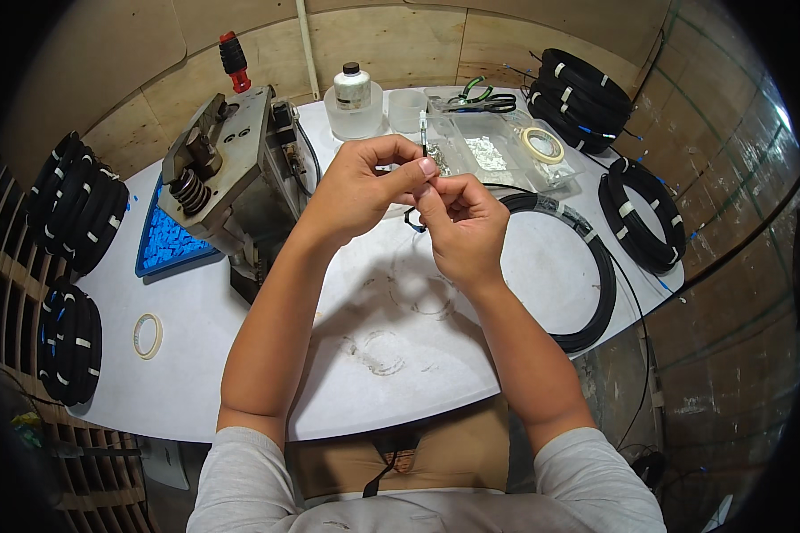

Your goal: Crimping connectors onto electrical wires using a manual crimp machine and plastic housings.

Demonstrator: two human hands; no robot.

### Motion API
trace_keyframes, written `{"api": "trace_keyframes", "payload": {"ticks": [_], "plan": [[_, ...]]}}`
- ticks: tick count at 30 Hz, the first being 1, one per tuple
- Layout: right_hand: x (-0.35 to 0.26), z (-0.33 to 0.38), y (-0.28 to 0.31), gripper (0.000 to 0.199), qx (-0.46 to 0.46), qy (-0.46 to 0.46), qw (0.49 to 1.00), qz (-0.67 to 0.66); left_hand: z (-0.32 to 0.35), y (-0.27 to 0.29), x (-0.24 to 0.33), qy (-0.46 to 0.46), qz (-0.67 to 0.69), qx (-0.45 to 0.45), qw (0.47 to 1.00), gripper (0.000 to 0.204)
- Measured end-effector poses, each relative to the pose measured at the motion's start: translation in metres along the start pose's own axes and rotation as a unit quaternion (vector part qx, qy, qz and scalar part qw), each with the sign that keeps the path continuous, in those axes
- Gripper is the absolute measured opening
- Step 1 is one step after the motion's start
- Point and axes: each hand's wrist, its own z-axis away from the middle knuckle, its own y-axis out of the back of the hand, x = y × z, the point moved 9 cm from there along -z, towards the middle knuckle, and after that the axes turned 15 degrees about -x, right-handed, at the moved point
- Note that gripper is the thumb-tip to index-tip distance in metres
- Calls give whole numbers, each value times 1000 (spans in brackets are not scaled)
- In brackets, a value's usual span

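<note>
Above the middle of the white table, my two hands meet at the end of a thin black cable. The cable tip (424, 127), capped with a small white and silvery connector, points up from between the fingers. My left hand (369, 186) pinches it with thumb and forefinger. Just below and to the right, my right hand (464, 222) is also closed on the cable, thumb against the fingers. The cable appears to run to a large black cable coil (603, 298) on the right, bound with clear wrap and tape. What lies inside the fingers is hidden.
A metal press (240, 151) with a red-black handle stands left, beside a blue tray (173, 258) of small blue parts. Behind my hands are a white bottle (352, 87), clear bins (542, 173), and green-handled pliers (473, 92). Tape rolls (148, 336) and cable coils (582, 98) sit around.
</note>
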Motion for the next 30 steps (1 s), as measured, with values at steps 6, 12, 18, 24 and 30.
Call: {"api": "trace_keyframes", "payload": {"ticks": [6, 12, 18, 24, 30], "plan": [[2, -1, -4, 7, -10, 9, 1000, -8, 0, 0, 2, -10, -4, 2, 1000, 18], [2, -1, -5, 10, -12, 11, 1000, -2, -1, 1, 0, -12, 1, -1, 1000, 18], [2, -1, -5, 8, -11, 2, 1000, 6, 0, 1, -1, -4, -3, 1, 1000, 18], [1, 0, -3, 5, -6, 11, 1000, 11, 0, 0, -1, 4, 5, 6, 1000, 18], [-1, -1, -3, 5, -8, 21, 1000, 14, 0, 1, -2, 3, 4, 5, 1000, 18]]}}
